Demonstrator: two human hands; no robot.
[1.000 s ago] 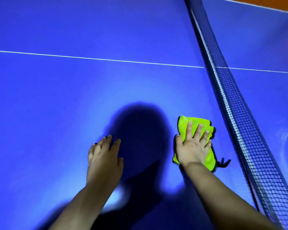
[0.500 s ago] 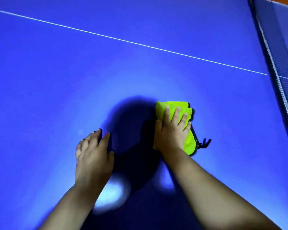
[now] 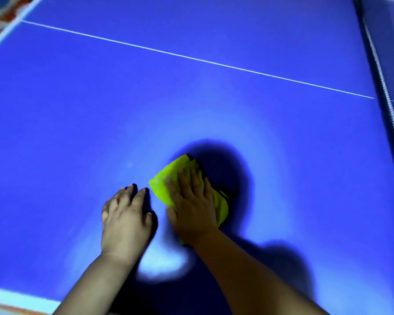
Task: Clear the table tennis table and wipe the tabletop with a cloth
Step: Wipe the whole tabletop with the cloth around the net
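Just past its pale near edge, the blue surface (image 3: 78, 133) carries the left hand (image 3: 125, 221), resting flat, fingers loose, holding nothing. Beside it, the right hand (image 3: 192, 210) presses straight fingers onto the yellow-green cloth (image 3: 175, 167). Beyond run a white line (image 3: 191, 57), the net (image 3: 386, 87) at right and blurred patterned floor (image 3: 0, 12).

Games room: table tennis table (image 3: 191, 98), net (image 3: 393, 110).

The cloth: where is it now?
Head view, low centre: the cloth lies on the tabletop under the right hand, just right of the left hand.
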